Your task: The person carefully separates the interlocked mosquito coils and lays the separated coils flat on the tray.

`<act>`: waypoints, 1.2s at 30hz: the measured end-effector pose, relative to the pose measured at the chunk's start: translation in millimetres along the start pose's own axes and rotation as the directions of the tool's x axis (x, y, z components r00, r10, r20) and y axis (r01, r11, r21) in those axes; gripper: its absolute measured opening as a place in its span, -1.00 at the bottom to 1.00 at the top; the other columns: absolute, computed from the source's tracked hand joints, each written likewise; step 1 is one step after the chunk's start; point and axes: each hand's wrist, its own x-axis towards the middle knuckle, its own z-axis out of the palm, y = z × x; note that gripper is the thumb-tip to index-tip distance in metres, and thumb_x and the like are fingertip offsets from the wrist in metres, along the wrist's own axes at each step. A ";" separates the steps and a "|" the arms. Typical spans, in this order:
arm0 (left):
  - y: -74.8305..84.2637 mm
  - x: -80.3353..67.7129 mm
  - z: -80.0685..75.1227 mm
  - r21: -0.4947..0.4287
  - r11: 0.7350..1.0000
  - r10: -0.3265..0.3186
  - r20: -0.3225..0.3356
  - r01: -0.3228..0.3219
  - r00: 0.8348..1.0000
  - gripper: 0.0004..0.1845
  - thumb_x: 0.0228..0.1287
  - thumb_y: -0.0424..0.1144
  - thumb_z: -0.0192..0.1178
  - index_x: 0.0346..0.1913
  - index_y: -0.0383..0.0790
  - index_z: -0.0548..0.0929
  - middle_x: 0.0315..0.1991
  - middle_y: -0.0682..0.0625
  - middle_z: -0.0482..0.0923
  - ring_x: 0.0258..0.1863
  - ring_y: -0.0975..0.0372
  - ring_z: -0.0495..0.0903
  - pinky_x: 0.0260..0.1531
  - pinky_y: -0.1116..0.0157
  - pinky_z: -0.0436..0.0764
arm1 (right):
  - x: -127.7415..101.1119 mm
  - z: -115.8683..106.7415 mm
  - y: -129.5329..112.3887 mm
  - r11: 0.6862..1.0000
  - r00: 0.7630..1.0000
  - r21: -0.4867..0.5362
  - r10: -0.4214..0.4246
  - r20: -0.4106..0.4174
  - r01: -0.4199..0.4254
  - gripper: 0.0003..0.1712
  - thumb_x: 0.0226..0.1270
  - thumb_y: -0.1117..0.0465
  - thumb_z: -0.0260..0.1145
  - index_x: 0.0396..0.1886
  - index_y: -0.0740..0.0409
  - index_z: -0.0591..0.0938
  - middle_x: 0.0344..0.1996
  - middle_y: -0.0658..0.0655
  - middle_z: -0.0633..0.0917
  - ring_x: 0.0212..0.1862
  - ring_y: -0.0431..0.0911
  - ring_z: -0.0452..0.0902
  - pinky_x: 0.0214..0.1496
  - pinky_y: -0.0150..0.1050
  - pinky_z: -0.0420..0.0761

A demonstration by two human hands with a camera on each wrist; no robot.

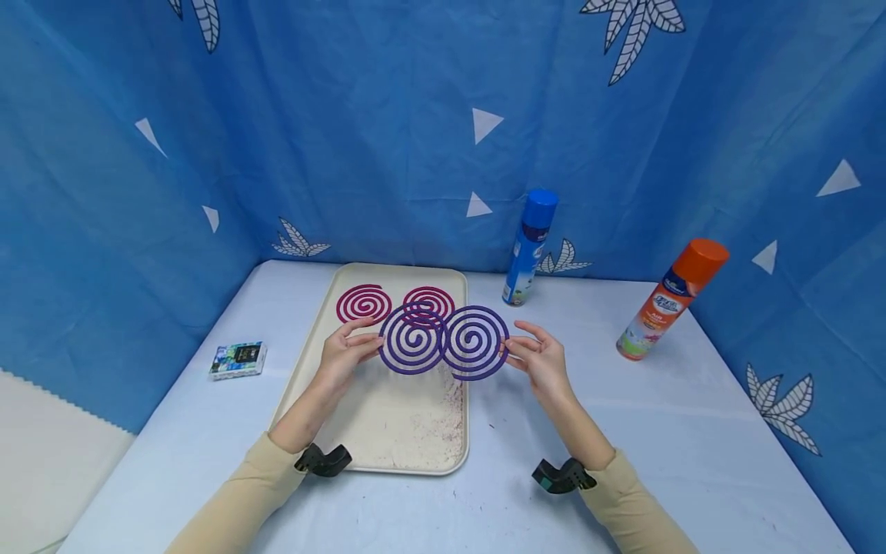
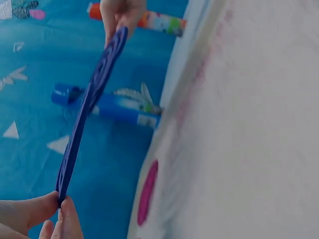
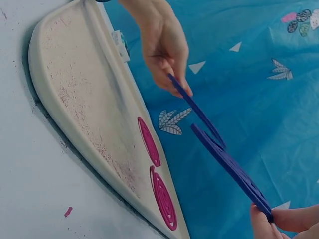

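Note:
My left hand (image 1: 341,358) pinches a purple mosquito coil (image 1: 415,339) by its left edge, between thumb and fingertips. By its right edge, a second purple mosquito coil (image 1: 473,338) is pinched in my right hand (image 1: 543,362). Both coils are held up above the tray, side by side, their inner edges overlapping in the head view. The right wrist view shows the left-hand coil (image 3: 199,112) slightly apart from the right-hand coil (image 3: 232,167). Two magenta coils, a left one (image 1: 363,306) and a right one (image 1: 429,291), lie at the far end of the cream tray (image 1: 388,431).
Behind the tray's right side stands a blue spray can (image 1: 527,250). An orange-capped spray can (image 1: 667,304) stands farther right. A small patterned box (image 1: 238,360) lies left of the tray. Magenta crumbs dot the tray's right side. A blue curtain (image 1: 360,154) closes off the back.

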 end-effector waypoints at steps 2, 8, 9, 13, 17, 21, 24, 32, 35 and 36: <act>-3.0 0.1 -17.1 0.013 1.000 -0.011 -0.024 0.012 1.000 -0.42 0.23 -0.50 0.18 0.32 -0.38 0.30 -0.52 0.30 0.66 -0.43 0.49 0.65 -0.30 0.54 0.66 | 1.2 -0.1 1.7 1.000 1.000 -0.003 -0.001 -0.002 0.001 -0.46 0.31 0.45 0.20 0.28 0.22 0.39 -0.51 -0.12 0.72 -0.35 -0.29 0.70 -0.20 -0.37 0.70; -6.5 -4.2 -55.5 0.083 0.995 -0.045 -0.084 0.052 0.995 -0.36 0.24 -0.47 0.19 0.37 -0.37 0.23 -0.53 0.34 0.63 -0.43 0.54 0.63 -0.29 0.57 0.64 | 4.4 -0.9 8.6 1.000 1.000 -0.020 0.005 0.010 -0.005 -0.46 0.31 0.46 0.18 0.29 0.27 0.36 -0.50 -0.13 0.71 -0.34 -0.30 0.68 -0.20 -0.39 0.70; -6.6 -4.7 -59.3 0.096 0.994 -0.046 -0.093 0.055 0.995 -0.35 0.24 -0.46 0.19 0.38 -0.37 0.22 -0.54 0.35 0.63 -0.44 0.54 0.63 -0.29 0.57 0.64 | 5.1 -1.0 9.9 1.000 1.000 -0.021 0.007 0.013 -0.007 -0.45 0.31 0.46 0.18 0.30 0.28 0.35 -0.51 -0.13 0.71 -0.35 -0.30 0.68 -0.21 -0.39 0.70; -7.6 -5.9 -68.8 0.146 0.988 -0.035 -0.129 0.054 0.991 -0.35 0.23 -0.45 0.20 0.37 -0.39 0.23 -0.56 0.36 0.62 -0.45 0.55 0.62 -0.30 0.54 0.65 | 7.5 0.1 15.4 0.999 1.000 -0.036 0.004 0.020 -0.004 -0.44 0.31 0.45 0.19 0.31 0.30 0.34 -0.51 -0.14 0.71 -0.36 -0.31 0.68 -0.22 -0.41 0.70; -8.7 -6.8 -72.9 0.217 0.975 -0.020 -0.148 0.053 0.989 -0.36 0.21 -0.46 0.21 0.36 -0.38 0.26 -0.57 0.36 0.61 -0.47 0.54 0.62 -0.32 0.53 0.66 | 10.2 4.7 23.0 0.999 1.000 -0.051 0.000 0.024 0.001 -0.44 0.29 0.46 0.19 0.30 0.32 0.34 -0.52 -0.14 0.71 -0.38 -0.30 0.68 -0.24 -0.42 0.70; -9.4 -7.1 -75.6 0.335 0.941 0.006 -0.176 0.054 0.984 -0.33 0.18 -0.43 0.23 0.37 -0.36 0.28 -0.53 0.24 0.68 -0.48 0.53 0.62 -0.33 0.54 0.66 | 13.0 12.6 32.7 0.999 0.999 -0.046 -0.014 0.039 0.016 -0.44 0.27 0.49 0.20 0.27 0.38 0.35 -0.55 -0.13 0.70 -0.42 -0.29 0.67 -0.29 -0.43 0.70; -9.0 -6.9 -76.8 0.477 0.878 0.069 -0.217 0.045 0.974 -0.37 0.17 -0.36 0.26 0.33 -0.36 0.36 -0.46 0.01 0.75 -0.52 0.47 0.65 -0.36 0.58 0.60 | 14.6 19.8 40.5 0.999 0.998 -0.031 -0.027 0.061 0.029 -0.46 0.25 0.52 0.19 0.25 0.43 0.35 -0.58 -0.12 0.69 -0.45 -0.29 0.66 -0.34 -0.44 0.69; -4.6 -7.3 -76.7 0.653 0.754 0.108 -0.230 0.071 0.967 -0.50 0.32 -0.18 0.12 0.26 -0.35 0.45 -0.27 -0.21 0.74 -0.53 0.30 0.72 -0.27 0.48 0.56 | 15.9 35.6 61.3 0.998 0.994 -0.050 -0.037 0.107 0.043 -0.51 0.21 0.57 0.18 0.18 0.47 0.41 -0.61 -0.11 0.68 -0.50 -0.31 0.64 -0.42 -0.48 0.66; -3.3 -6.0 -76.4 0.634 0.772 0.112 -0.220 0.055 0.969 -0.53 0.35 -0.20 0.09 0.24 -0.38 0.46 -0.24 -0.26 0.73 -0.51 0.29 0.73 -0.35 0.50 0.63 | 16.9 39.4 66.6 0.997 0.991 -0.064 -0.036 0.128 0.045 -0.50 0.20 0.58 0.18 0.17 0.48 0.41 -0.60 -0.09 0.68 -0.51 -0.31 0.64 -0.43 -0.48 0.66; -2.9 -5.2 -75.8 0.622 0.781 0.113 -0.213 0.046 0.971 -0.54 0.35 -0.21 0.08 0.23 -0.40 0.46 -0.23 -0.28 0.72 -0.51 0.28 0.73 -0.37 0.50 0.65 | 16.9 40.0 67.7 0.997 0.991 -0.068 -0.031 0.129 0.040 -0.49 0.19 0.59 0.18 0.18 0.48 0.41 -0.59 -0.07 0.69 -0.51 -0.30 0.64 -0.43 -0.48 0.66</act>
